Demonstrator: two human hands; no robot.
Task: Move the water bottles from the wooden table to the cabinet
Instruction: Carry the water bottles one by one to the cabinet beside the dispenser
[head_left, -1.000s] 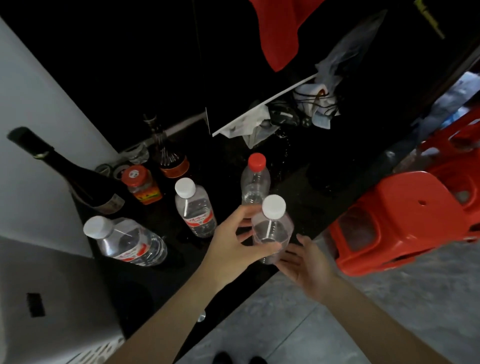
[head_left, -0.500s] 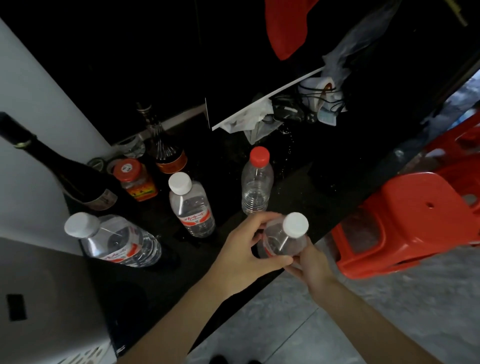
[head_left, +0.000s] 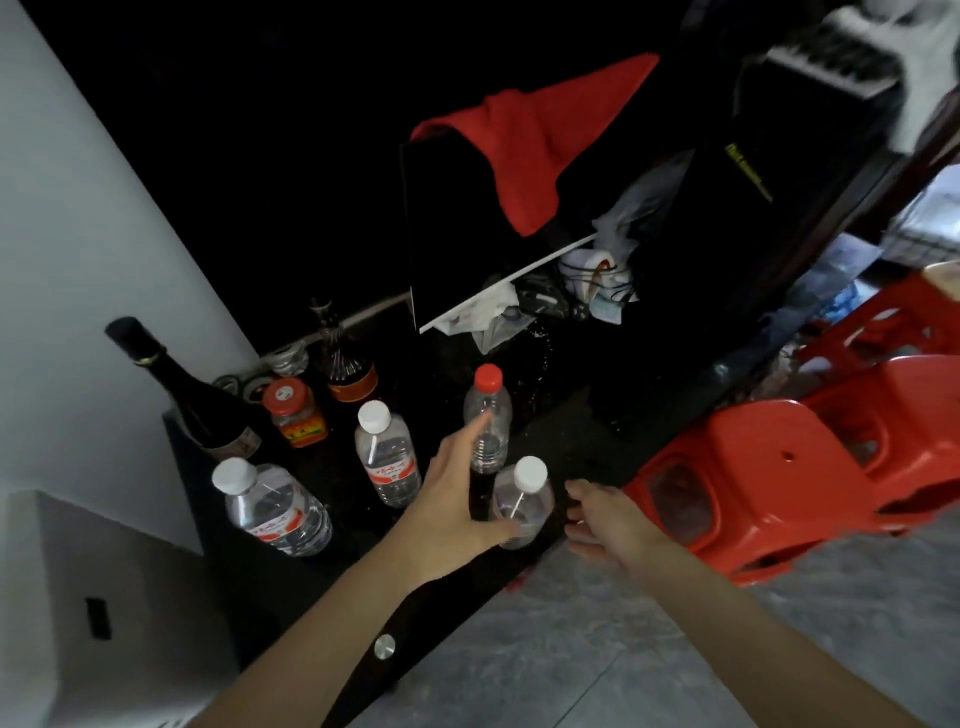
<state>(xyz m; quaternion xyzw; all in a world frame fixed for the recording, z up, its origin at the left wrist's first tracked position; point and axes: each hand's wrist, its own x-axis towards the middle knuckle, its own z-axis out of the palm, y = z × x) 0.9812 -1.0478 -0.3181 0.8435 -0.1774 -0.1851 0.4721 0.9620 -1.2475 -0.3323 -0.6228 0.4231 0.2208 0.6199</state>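
Small white-capped bottle (head_left: 521, 501) at the front edge of the dark cabinet top (head_left: 561, 436), between the two hands

The left hand (head_left: 457, 499) has its thumb against the bottle's lower side and its fingers stretched up toward the red-capped bottle (head_left: 487, 415) just behind; the right hand (head_left: 605, 519) is spread and loose just beside it, holding nothing. Further left stand a labelled white-capped bottle (head_left: 387, 457) and a bigger water bottle (head_left: 275, 506), then a red-lidded jar (head_left: 293, 413) and a dark wine bottle (head_left: 182, 389). A red plastic stool (head_left: 769, 483) sits to the right
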